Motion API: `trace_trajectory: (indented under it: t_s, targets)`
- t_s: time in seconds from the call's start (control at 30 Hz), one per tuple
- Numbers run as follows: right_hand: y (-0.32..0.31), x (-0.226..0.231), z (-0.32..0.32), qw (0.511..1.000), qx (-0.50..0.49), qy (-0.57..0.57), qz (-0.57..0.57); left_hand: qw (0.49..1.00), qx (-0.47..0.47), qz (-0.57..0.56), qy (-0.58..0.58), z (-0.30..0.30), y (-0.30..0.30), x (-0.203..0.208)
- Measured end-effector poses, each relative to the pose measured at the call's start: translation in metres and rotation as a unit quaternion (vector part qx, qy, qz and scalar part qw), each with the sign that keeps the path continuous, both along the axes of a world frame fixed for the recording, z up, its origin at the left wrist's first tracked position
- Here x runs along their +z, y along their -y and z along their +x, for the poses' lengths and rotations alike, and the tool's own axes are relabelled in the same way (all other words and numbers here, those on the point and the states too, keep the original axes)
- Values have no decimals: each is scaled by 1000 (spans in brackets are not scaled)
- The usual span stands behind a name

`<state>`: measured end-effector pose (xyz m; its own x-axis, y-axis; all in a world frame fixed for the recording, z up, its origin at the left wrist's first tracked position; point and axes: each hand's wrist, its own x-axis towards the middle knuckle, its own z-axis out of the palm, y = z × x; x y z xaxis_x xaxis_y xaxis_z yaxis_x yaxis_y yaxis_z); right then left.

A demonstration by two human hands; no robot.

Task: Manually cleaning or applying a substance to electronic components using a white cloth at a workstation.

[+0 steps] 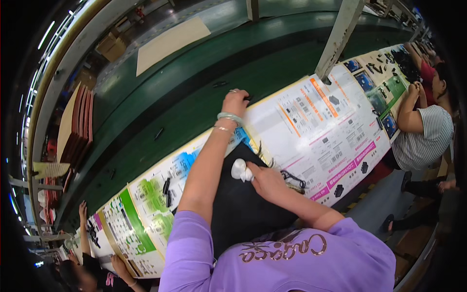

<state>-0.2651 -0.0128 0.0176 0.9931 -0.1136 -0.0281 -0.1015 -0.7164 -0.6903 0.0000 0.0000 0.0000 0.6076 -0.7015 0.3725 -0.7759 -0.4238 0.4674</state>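
My left arm, with bangles at the wrist, stretches out over the green conveyor belt. At its edge the fingers of my left hand (235, 101) are curled around a small black part (249, 97), mostly hidden by them. Closer to my body, my right hand (268, 183) is closed on a bunched white cloth (240, 170). Beneath that hand spreads a black cloth (233, 209), which lies over the worktop and reaches to my lap. Dark cords (294, 179) lie just right of my right hand.
Printed sheets (311, 131) cover the sloping worktop. Black parts (168, 192) lie on it at left, and others (220, 84) ride on the green belt (194, 117). A metal post (339, 41) rises at the belt's near edge. Co-workers sit at right (423, 121) and lower left (92, 272).
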Motion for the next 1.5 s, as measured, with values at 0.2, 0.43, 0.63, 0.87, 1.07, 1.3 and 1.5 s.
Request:
trace_trajectory:
  t_s: [0.2,0.43,0.63,0.87,1.07,1.3,1.5]
  targets:
    - [22,24,-23,990,-50,36,127,976,110,-78,-171,-142,-137,22]
    - [5,28,-23,997,9,56,50,965,178,-85,-172,-215,-173,6]
    - [-10,30,-23,993,43,103,-48,963,180,-111,-167,-215,-172,-1]
    - [-16,36,-15,990,23,140,-22,960,192,-107,-173,-218,-175,-2]
    - [-2,30,-14,999,18,35,24,980,109,-104,-127,-216,-181,5]
    - [16,32,-33,993,-45,25,106,996,-63,58,0,-188,-187,19]
    - [2,22,-43,999,-12,46,15,991,59,-19,-118,-213,-185,15]
